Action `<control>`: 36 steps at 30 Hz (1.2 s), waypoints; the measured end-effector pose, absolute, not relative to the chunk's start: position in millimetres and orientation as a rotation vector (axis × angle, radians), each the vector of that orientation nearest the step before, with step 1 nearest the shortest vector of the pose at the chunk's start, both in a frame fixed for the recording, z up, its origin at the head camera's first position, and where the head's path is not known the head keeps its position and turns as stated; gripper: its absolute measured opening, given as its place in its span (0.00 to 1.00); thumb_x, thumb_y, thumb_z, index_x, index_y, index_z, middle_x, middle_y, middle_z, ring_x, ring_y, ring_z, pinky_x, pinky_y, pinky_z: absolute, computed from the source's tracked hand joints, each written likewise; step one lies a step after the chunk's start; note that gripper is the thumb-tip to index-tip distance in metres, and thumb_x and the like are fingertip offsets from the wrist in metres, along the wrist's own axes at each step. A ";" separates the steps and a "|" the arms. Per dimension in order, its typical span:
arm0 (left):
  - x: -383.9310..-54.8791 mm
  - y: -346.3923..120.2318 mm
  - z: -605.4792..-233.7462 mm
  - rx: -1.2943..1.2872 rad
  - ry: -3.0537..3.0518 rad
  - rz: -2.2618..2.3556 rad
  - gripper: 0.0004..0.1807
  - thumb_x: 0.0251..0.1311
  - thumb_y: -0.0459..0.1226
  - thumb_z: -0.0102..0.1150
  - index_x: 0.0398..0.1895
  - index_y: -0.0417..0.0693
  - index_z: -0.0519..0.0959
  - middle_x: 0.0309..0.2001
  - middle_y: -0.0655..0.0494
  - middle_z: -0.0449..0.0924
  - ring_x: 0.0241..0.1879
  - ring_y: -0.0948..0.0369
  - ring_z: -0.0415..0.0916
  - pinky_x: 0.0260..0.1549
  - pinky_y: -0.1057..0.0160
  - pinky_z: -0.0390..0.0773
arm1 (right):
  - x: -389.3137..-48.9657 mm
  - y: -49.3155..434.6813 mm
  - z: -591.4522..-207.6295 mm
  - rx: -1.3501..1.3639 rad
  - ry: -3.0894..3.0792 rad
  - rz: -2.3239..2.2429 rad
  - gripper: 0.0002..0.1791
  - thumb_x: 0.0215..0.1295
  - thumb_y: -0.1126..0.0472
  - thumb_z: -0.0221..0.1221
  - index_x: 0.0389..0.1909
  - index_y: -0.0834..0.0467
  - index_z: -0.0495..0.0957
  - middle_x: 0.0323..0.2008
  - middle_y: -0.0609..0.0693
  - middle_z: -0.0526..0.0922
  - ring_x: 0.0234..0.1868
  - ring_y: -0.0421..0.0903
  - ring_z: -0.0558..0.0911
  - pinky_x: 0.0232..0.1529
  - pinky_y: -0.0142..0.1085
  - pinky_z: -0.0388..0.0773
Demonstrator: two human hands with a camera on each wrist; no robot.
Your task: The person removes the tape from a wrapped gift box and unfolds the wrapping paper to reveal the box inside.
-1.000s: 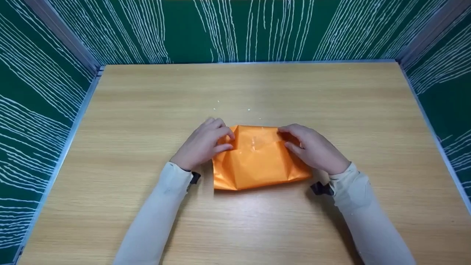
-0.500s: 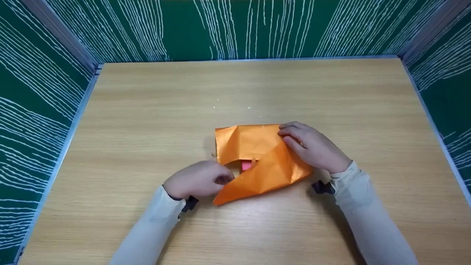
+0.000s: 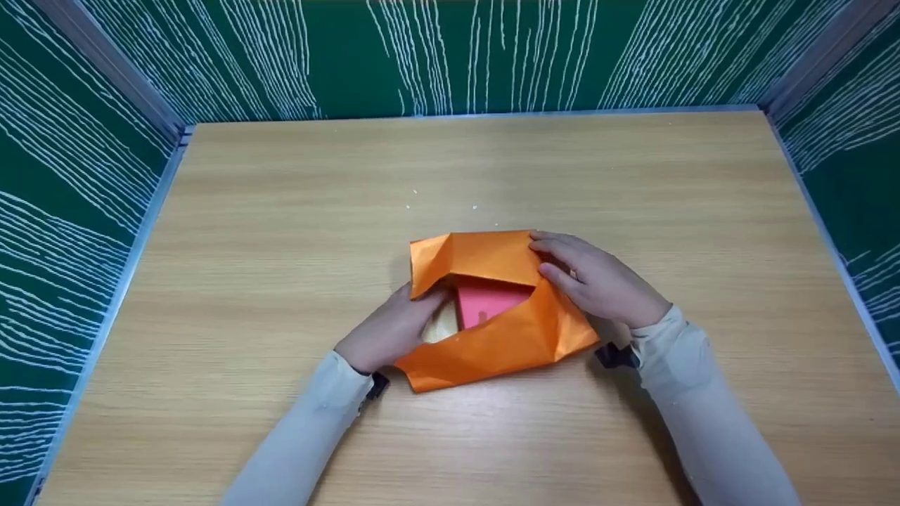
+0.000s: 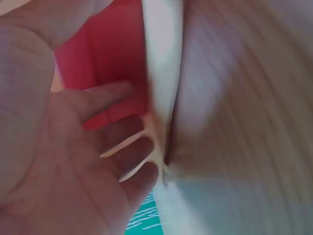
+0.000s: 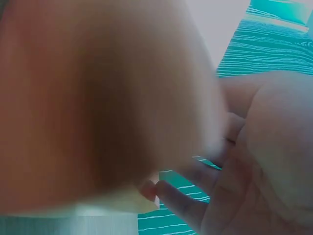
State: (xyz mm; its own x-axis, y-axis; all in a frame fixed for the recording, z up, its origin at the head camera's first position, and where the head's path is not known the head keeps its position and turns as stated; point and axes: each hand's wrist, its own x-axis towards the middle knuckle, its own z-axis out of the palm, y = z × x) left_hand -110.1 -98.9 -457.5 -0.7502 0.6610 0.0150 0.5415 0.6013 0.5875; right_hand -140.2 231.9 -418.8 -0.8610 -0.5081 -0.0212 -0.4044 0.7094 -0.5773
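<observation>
Orange wrapping paper (image 3: pixel 492 358) lies partly unfolded around a flat pink-red box (image 3: pixel 492 299). Its near flap is folded down toward the person and its far flap is lifted, so the box's top shows between them. My left hand (image 3: pixel 390 330) reaches into the left end, its fingertips hidden under the far flap. In the left wrist view, the fingers (image 4: pixel 110 98) extend fairly straight along the red side of the box. At the right end, my right hand (image 3: pixel 605 281) holds the paper's folded edge between fingers and thumb. Blurred paper fills much of the right wrist view.
The package lies mid-table on a wooden tabletop (image 3: pixel 295 183). A few tiny white scraps (image 3: pixel 474 207) lie beyond it. Green panels with white lines (image 3: pixel 450 56) rise along the back and sides. Black wrist cameras (image 3: pixel 617 355) sit under the sleeves.
My left hand has pulled the near flap down and moved in under the far flap, which now stands raised. The pink-red box has come into view. My right hand stays about where it was.
</observation>
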 end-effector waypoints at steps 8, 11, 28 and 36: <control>-139.6 -98.7 -460.5 0.762 2.716 0.849 0.51 0.63 0.42 0.68 0.84 0.53 0.49 0.81 0.44 0.50 0.74 0.46 0.62 0.64 0.50 0.74 | -128.8 240.6 -415.0 -1.055 2.827 -1.208 0.10 0.71 0.64 0.65 0.50 0.56 0.83 0.46 0.45 0.84 0.45 0.43 0.80 0.48 0.35 0.80; -155.6 -98.8 -455.2 0.657 2.699 0.881 0.57 0.64 0.43 0.66 0.86 0.60 0.37 0.84 0.44 0.33 0.79 0.43 0.49 0.68 0.46 0.70 | -127.0 244.8 -415.2 -1.146 2.735 -1.305 0.05 0.68 0.70 0.65 0.38 0.57 0.84 0.31 0.41 0.82 0.30 0.39 0.76 0.33 0.29 0.74; -195.6 -85.2 -453.1 0.748 2.723 0.684 0.34 0.67 0.43 0.62 0.75 0.44 0.67 0.78 0.42 0.59 0.77 0.46 0.54 0.76 0.49 0.54 | -167.4 260.2 -453.3 -0.793 2.575 -1.226 0.28 0.75 0.71 0.56 0.74 0.62 0.68 0.72 0.58 0.72 0.73 0.58 0.70 0.72 0.55 0.64; -126.8 -93.1 -435.9 0.898 2.710 0.483 0.26 0.61 0.47 0.68 0.58 0.41 0.82 0.57 0.46 0.80 0.57 0.48 0.77 0.57 0.48 0.76 | -166.5 264.4 -465.6 -0.901 2.746 -1.016 0.17 0.68 0.72 0.62 0.57 0.64 0.80 0.52 0.57 0.82 0.50 0.53 0.79 0.55 0.48 0.76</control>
State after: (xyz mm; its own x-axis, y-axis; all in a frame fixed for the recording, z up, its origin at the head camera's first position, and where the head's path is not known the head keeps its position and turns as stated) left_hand -126.8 -93.1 -435.9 -0.7804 0.6124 -0.1267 0.5310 0.7559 0.3830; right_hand -166.5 264.4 -465.6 -0.8242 -0.5525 0.1244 -0.5004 0.6076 -0.6168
